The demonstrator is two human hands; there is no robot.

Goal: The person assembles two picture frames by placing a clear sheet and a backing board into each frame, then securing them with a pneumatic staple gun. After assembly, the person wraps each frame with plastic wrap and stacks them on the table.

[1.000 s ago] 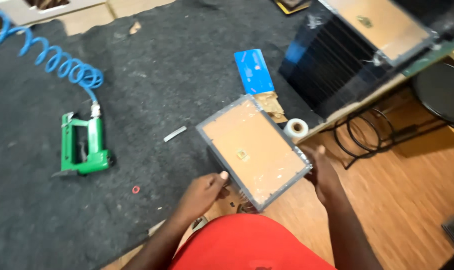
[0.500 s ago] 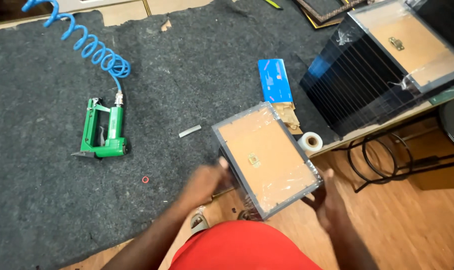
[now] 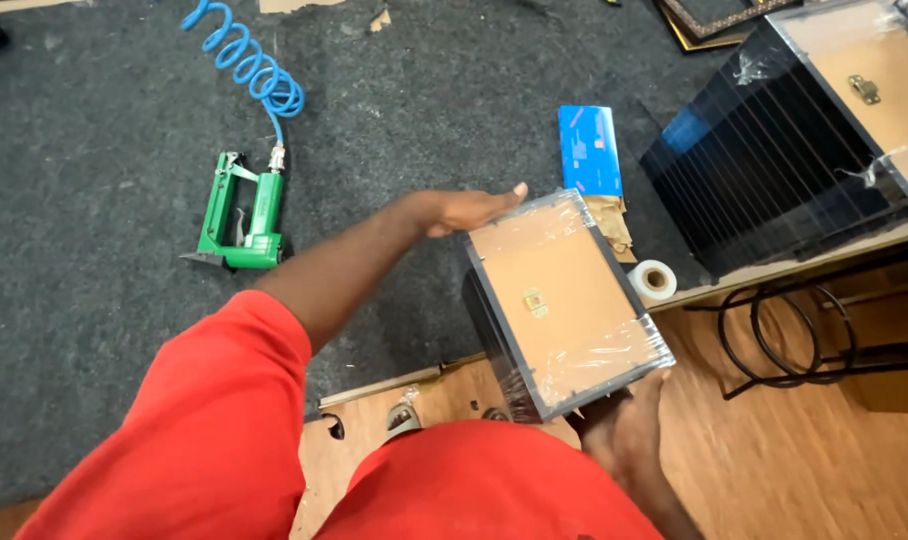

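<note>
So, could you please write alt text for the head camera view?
A person holds a plastic-wrapped picture frame, back side up, left hand flat at its top corner, right hand under its bottom edge. A green staple gun lies on grey carpet.

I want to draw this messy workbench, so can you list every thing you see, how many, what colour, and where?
Wrapped stack of picture frames: one, brown backing, dark edges, between the hands.
Pneumatic stapler: one, green, on the grey carpet, left.
Coiled air hose: one, blue, joined to the stapler.
Small box: one, blue, beyond the frames.
Tape roll: one, white, at the bench edge.
Bigger frame stack: one, black, top right.
Left hand: flat at the stack's far corner.
Right hand: under the near edge.
</note>
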